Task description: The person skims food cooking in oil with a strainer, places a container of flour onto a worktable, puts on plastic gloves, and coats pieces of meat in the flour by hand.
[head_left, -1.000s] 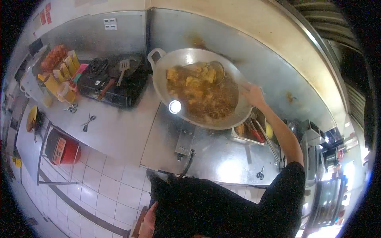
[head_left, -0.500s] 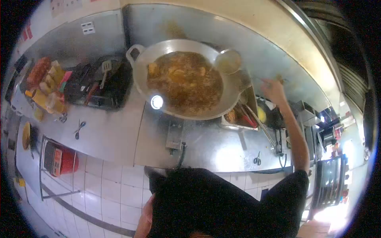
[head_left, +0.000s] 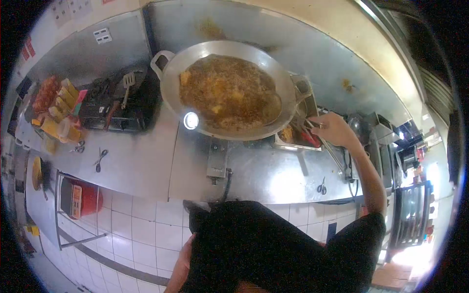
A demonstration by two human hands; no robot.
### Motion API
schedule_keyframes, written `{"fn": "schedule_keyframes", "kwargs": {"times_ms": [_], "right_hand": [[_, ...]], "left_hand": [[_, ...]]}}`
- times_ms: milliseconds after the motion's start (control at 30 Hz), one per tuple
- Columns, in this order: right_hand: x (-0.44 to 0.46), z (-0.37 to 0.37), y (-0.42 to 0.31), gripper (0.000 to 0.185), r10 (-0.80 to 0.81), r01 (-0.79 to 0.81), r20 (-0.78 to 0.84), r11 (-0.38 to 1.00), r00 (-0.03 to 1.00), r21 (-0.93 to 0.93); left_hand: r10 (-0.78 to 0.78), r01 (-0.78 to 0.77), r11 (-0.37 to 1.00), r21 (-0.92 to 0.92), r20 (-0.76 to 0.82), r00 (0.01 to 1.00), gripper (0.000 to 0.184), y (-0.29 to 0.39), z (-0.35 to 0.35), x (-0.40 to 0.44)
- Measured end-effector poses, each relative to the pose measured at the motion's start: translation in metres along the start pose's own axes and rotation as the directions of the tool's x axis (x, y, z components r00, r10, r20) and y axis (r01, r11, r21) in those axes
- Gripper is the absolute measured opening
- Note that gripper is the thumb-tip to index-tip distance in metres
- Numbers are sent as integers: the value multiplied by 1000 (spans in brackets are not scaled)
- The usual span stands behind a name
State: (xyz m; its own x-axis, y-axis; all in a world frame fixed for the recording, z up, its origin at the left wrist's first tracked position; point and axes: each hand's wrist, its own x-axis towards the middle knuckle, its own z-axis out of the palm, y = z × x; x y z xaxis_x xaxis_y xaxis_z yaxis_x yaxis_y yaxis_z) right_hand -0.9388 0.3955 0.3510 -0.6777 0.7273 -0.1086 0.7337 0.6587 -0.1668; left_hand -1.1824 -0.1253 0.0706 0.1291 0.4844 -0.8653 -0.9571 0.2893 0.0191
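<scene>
A large metal wok (head_left: 171, 88) holds bubbling brown oil (head_left: 220, 73) with yellow-orange pieces of food in it. My right hand (head_left: 334, 129) is closed around the handle of a round skimmer, beyond the wok's right rim. The skimmer's head (head_left: 269, 108) lies in the oil at the right side of the wok. Just below that hand is a metal tray (head_left: 299, 146) holding brown crumbs and a red-handled tool (head_left: 311, 139). My left hand (head_left: 184, 256) hangs low beside the black shirt, its fingers hidden.
A black stove (head_left: 122, 125) with a slotted turner (head_left: 128, 90) stands left of the wok. Scissors (head_left: 100, 160) lie on the left counter, and another pair of scissors (head_left: 321, 186) on the right. Bottles (head_left: 49, 126) crowd the far left. A metal control box (head_left: 216, 160) sits before the wok.
My right hand has come down and toward the wok. The skimmer's head has dropped from above the right rim into the oil. The view has shifted slightly.
</scene>
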Motion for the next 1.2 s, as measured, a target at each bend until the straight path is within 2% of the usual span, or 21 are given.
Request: {"fn": "schedule_keyframes", "kwargs": {"times_ms": [67, 100, 167, 300, 367, 500, 700, 767, 800, 867, 1000, 1100, 1200], "right_hand": [[0, 5, 4, 45, 17, -37, 113, 982, 993, 184], [-1, 7, 4, 45, 16, -36, 110, 982, 994, 184], [-5, 15, 3, 42, 130, -262, 272, 803, 953, 535], [-10, 37, 2, 39, 165, -311, 307, 794, 937, 522], [-14, 48, 16, 42, 149, -337, 321, 651, 935, 680], [-28, 56, 32, 45, 165, -375, 348, 586, 923, 718], [-47, 72, 31, 47, 171, -339, 293, 516, 941, 787], [-50, 85, 31, 47, 231, -374, 302, 407, 925, 833], [-52, 90, 34, 47, 229, -373, 301, 407, 925, 834], [-54, 94, 41, 47, 209, -353, 304, 268, 930, 896], [-59, 68, 55, 44, 217, -347, 291, 297, 932, 890], [-62, 29, 46, 37, 328, -364, 209, 542, 921, 757], [-60, 9, 51, 38, 353, -375, 206, 523, 913, 765]], "left_hand": [[-2, 2, 1000, 3, 0, 1000, 51, 1, 1, 0], [0, 0, 1000, 8, -2, 1000, 52, 1, 1, 1], [-1, 1, 1000, 3, -7, 1000, 52, 1, 0, 1], [0, 0, 1000, 2, -5, 1000, 52, 1, -1, 0], [1, -1, 1000, 5, -7, 1000, 52, 1, 0, -1], [4, -4, 1000, 6, -6, 1000, 53, 1, 4, -4], [16, -16, 1000, 7, -16, 1000, 53, 2, 4, -9], [22, -22, 1000, 5, -22, 1000, 53, 0, 1, -11], [24, -24, 1000, 4, -25, 999, 54, -1, -1, -12], [24, -24, 1000, -2, -29, 999, 54, -2, -3, -13], [35, -35, 999, -15, -38, 999, 54, -5, -7, -16], [35, -35, 999, -15, -38, 999, 54, -7, -9, -15], [25, -25, 1000, -18, -39, 999, 55, -8, -10, -11]]}}
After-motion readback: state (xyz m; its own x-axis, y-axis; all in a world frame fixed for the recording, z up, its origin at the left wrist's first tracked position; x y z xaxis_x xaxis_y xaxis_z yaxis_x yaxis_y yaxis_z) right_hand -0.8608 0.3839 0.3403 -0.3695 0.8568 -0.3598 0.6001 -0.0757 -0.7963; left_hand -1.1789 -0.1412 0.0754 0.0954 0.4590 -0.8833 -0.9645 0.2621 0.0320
